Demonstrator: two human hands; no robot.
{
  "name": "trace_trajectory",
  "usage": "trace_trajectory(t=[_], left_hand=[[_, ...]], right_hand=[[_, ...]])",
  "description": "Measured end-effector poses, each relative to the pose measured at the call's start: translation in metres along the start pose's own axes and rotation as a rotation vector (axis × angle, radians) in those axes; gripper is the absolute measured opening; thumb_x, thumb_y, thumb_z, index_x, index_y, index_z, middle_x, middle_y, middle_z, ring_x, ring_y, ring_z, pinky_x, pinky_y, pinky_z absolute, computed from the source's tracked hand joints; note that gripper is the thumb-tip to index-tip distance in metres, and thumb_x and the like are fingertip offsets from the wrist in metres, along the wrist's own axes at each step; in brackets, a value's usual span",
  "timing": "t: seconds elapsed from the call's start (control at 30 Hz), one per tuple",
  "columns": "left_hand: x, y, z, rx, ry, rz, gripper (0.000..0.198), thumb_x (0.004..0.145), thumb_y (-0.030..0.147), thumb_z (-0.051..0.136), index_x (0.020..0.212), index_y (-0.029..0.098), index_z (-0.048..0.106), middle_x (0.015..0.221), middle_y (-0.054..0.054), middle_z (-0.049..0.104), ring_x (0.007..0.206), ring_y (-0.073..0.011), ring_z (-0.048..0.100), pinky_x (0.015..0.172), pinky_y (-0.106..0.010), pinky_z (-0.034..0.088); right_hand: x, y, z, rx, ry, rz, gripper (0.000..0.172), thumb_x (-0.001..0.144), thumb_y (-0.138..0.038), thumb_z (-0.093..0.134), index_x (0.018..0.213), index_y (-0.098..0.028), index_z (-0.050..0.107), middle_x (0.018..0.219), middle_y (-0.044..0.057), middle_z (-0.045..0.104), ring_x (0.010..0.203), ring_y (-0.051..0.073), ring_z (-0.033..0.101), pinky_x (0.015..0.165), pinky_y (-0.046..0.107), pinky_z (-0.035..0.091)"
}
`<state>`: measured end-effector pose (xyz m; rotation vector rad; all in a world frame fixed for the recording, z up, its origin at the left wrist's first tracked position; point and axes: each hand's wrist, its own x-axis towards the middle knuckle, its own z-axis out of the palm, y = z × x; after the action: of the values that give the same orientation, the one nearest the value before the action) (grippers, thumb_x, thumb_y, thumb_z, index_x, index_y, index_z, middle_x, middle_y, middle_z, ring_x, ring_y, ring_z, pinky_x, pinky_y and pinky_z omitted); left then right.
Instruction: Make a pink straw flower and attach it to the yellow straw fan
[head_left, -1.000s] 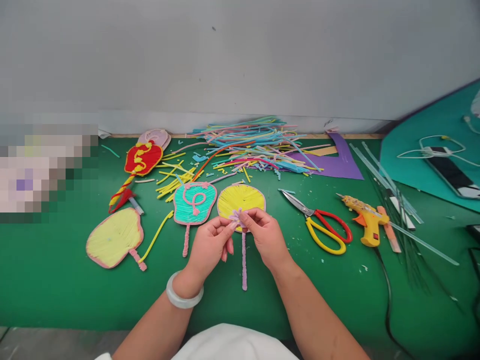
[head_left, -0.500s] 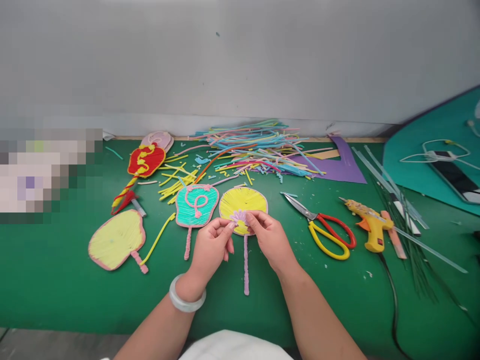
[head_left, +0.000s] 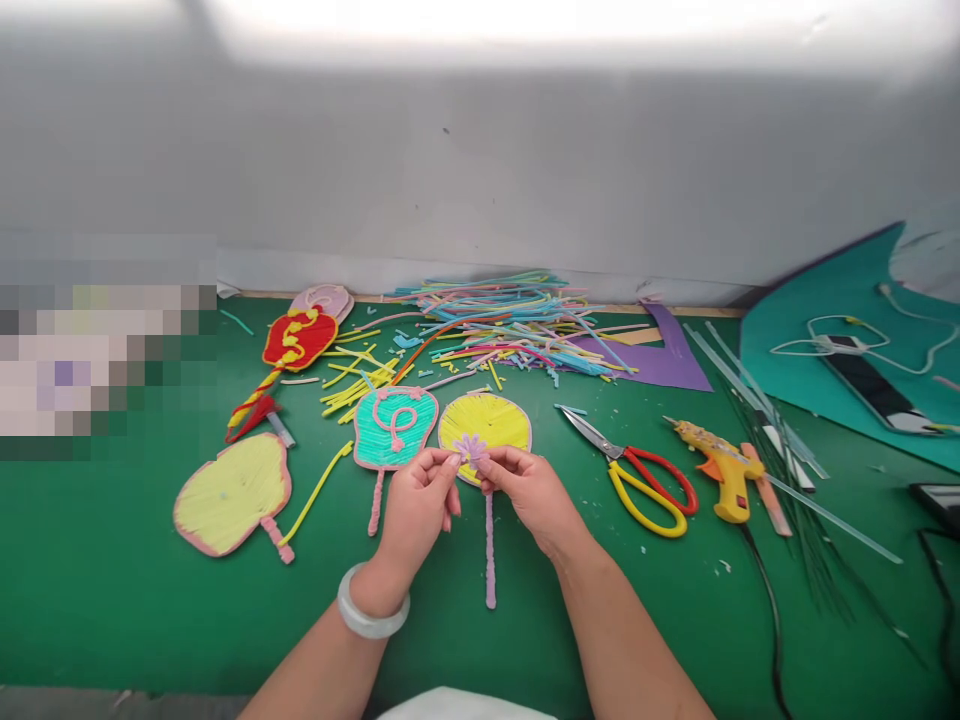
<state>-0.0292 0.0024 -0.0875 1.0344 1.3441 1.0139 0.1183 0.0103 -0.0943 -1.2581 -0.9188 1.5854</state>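
Observation:
Between the fingertips of my left hand (head_left: 424, 500) and my right hand (head_left: 529, 490) is a small lilac flower (head_left: 470, 450), pinched from both sides. Beneath it lies a round yellow fan (head_left: 487, 415) with a pink-lilac rim and a lilac handle (head_left: 490, 560), partly covered by my fingers. A teal fan (head_left: 416, 428) with a pink curl and pink handle lies just beyond my left hand. Farther left is a pale yellow fan (head_left: 232, 495) with a pink edge, and a yellow pipe cleaner (head_left: 319, 490) touches its handle.
Scissors (head_left: 634, 470) and a yellow glue gun (head_left: 720, 465) lie to the right, near glue sticks and dark green wires (head_left: 810, 540). At the back are a heap of pipe cleaners (head_left: 510, 320), a purple sheet (head_left: 675, 360) and a red fan (head_left: 300, 335). A phone (head_left: 874, 380) rests far right.
The view has tilted up a little, so the table sits lower in the picture. The flower has turned to face upward more fully, still pinched in both hands.

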Motion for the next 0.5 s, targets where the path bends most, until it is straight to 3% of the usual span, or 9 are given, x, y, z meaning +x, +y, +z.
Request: trace_trajectory(t=[0.5], left_hand=[[-0.0013,0.0021,0.001,-0.005,-0.008,0.001,0.035,0.078,0.05,0.064,0.079,0.016,0.059,0.041,0.006,0.053,0.028,-0.0061,0.04,0.032,-0.015,0.028]], right_hand=[[-0.0037,-0.0014,0.0035,0.103,0.016,-0.012,0.04,0.061,-0.048,0.085,0.081,-0.017,0.07,0.075,0.0,0.068,0.064,0.011,0.058,0.066,0.028,0.048]])
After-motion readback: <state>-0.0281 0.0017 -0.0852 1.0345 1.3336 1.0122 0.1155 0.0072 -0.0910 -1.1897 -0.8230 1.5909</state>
